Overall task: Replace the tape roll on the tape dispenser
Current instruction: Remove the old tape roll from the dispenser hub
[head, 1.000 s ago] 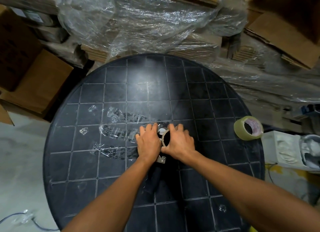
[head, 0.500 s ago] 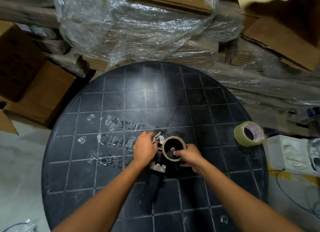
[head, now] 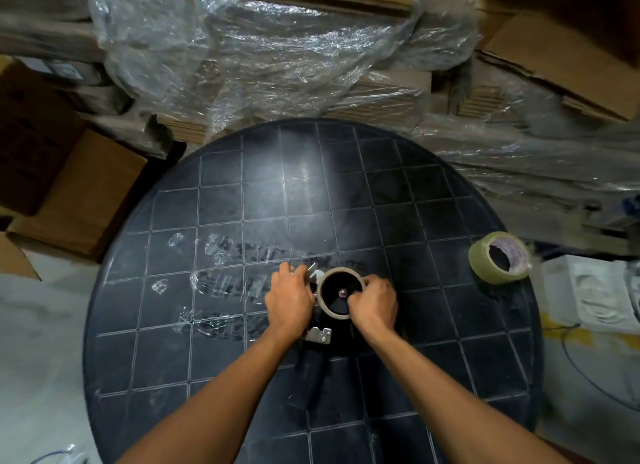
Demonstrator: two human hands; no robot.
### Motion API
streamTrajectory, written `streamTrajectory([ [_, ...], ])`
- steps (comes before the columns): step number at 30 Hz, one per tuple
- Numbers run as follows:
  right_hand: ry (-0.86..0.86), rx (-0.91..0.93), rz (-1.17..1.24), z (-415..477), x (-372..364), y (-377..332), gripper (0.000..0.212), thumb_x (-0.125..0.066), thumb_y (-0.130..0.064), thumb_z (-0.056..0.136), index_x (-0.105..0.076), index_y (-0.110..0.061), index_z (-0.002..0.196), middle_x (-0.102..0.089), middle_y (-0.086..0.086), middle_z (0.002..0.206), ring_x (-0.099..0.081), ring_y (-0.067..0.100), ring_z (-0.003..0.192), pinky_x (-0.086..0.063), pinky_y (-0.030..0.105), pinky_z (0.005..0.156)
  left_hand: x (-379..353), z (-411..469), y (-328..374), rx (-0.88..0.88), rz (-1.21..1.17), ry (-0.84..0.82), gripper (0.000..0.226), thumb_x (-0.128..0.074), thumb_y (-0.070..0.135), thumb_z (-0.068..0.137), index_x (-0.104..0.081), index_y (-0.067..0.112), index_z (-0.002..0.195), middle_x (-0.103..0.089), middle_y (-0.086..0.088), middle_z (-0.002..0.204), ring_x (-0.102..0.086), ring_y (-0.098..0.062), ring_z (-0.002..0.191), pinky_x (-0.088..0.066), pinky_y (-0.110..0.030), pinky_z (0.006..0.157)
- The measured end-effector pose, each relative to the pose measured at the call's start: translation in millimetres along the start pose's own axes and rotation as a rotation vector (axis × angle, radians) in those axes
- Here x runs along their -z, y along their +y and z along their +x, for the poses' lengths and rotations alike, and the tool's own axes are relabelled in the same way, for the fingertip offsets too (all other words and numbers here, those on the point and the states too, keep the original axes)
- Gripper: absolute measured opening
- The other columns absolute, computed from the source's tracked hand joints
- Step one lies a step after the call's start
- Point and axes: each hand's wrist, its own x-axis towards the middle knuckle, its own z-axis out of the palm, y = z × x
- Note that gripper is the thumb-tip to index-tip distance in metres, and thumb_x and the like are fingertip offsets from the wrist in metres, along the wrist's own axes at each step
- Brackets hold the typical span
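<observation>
The left hand (head: 289,302) holds the tape dispenser (head: 317,335) down on the round black table (head: 346,193), and just beside it the right hand (head: 375,304) pinches the rim of the empty cardboard ring (head: 341,292) on the dispenser. The new tape roll (head: 498,257) stands far off to the right of the right hand, close to the table's edge. Past both hands, the table is bare and open.

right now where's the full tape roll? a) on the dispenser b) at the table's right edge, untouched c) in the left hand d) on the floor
b: the full tape roll sits alone near the right edge of the table, while both hands work on the empty core at the dispenser.
</observation>
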Motion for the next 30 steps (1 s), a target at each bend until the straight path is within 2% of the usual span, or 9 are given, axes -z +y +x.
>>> streamTrajectory([
  [8,0.010,-0.018,0.003,-2,6,-1,0.029,-0.070,-0.013,0.082,-0.068,-0.007,0.111,-0.059,0.016,0.119,-0.062,0.037,0.106,-0.049,0.039,0.090,-2,1,6,-0.001,0.026,-0.002,0.013,-0.049,0.021,0.092,-0.058,0.016,0.101,-0.049,-0.008,0.105,-0.051,-0.030,0.099,-0.036,-0.039,0.062],
  [13,-0.047,-0.018,-0.051,4,11,4,0.029,-0.065,-0.012,0.084,-0.067,-0.008,0.112,-0.059,0.016,0.121,-0.062,0.035,0.105,-0.048,0.036,0.087,-5,3,10,-0.005,0.050,-0.010,0.012,-0.048,0.020,0.092,-0.058,0.017,0.098,-0.048,-0.007,0.101,-0.050,-0.029,0.096,-0.038,-0.040,0.062],
  [15,-0.152,0.012,-0.102,11,18,4,0.040,-0.068,-0.018,0.081,-0.063,-0.011,0.121,-0.058,0.016,0.125,-0.061,0.034,0.108,-0.049,0.035,0.088,-7,3,13,-0.006,0.051,-0.005,0.011,-0.048,0.019,0.092,-0.058,0.017,0.096,-0.048,-0.006,0.101,-0.050,-0.029,0.095,-0.038,-0.040,0.061],
  [18,-0.334,0.045,-0.046,22,31,-10,0.075,-0.071,-0.025,0.074,-0.044,-0.022,0.143,-0.046,0.012,0.140,-0.054,0.033,0.124,-0.046,0.033,0.099,-8,2,13,-0.010,0.071,0.005,0.009,-0.049,0.017,0.092,-0.057,0.017,0.096,-0.049,-0.007,0.103,-0.050,-0.029,0.096,-0.036,-0.039,0.061],
  [19,-0.392,0.083,-0.076,27,34,-17,0.076,-0.070,-0.023,0.073,-0.044,-0.022,0.144,-0.047,0.011,0.139,-0.053,0.032,0.125,-0.046,0.032,0.098,-7,3,13,-0.010,0.073,0.011,0.009,-0.049,0.017,0.092,-0.057,0.017,0.096,-0.049,-0.007,0.103,-0.049,-0.029,0.096,-0.036,-0.039,0.061],
  [21,-0.465,0.192,-0.238,31,35,-25,0.056,-0.069,-0.018,0.072,-0.059,-0.020,0.128,-0.060,0.009,0.129,-0.060,0.031,0.117,-0.051,0.032,0.092,-8,2,13,-0.012,0.072,0.019,0.008,-0.049,0.017,0.092,-0.057,0.016,0.095,-0.048,-0.007,0.101,-0.050,-0.028,0.095,-0.036,-0.038,0.061],
  [23,-0.421,0.276,-0.394,31,33,-29,0.040,-0.074,-0.017,0.075,-0.065,-0.019,0.114,-0.066,0.011,0.120,-0.063,0.033,0.111,-0.054,0.036,0.089,-8,1,14,-0.017,0.074,0.026,0.008,-0.049,0.016,0.092,-0.057,0.015,0.095,-0.049,-0.007,0.100,-0.050,-0.028,0.093,-0.036,-0.038,0.060],
  [26,-0.343,0.402,-0.538,26,33,-28,0.038,-0.076,-0.020,0.080,-0.063,-0.016,0.116,-0.060,0.014,0.120,-0.062,0.037,0.109,-0.053,0.040,0.090,-7,2,12,-0.019,0.077,0.026,0.009,-0.048,0.017,0.093,-0.057,0.015,0.096,-0.049,-0.007,0.101,-0.051,-0.029,0.093,-0.036,-0.038,0.059],
  [30,-0.299,0.470,-0.586,23,38,-21,0.036,-0.067,-0.019,0.088,-0.059,-0.015,0.123,-0.058,0.017,0.120,-0.062,0.039,0.106,-0.052,0.041,0.086,-6,2,13,-0.019,0.068,0.019,0.010,-0.047,0.017,0.093,-0.056,0.014,0.095,-0.049,-0.008,0.101,-0.050,-0.030,0.094,-0.036,-0.039,0.060],
])
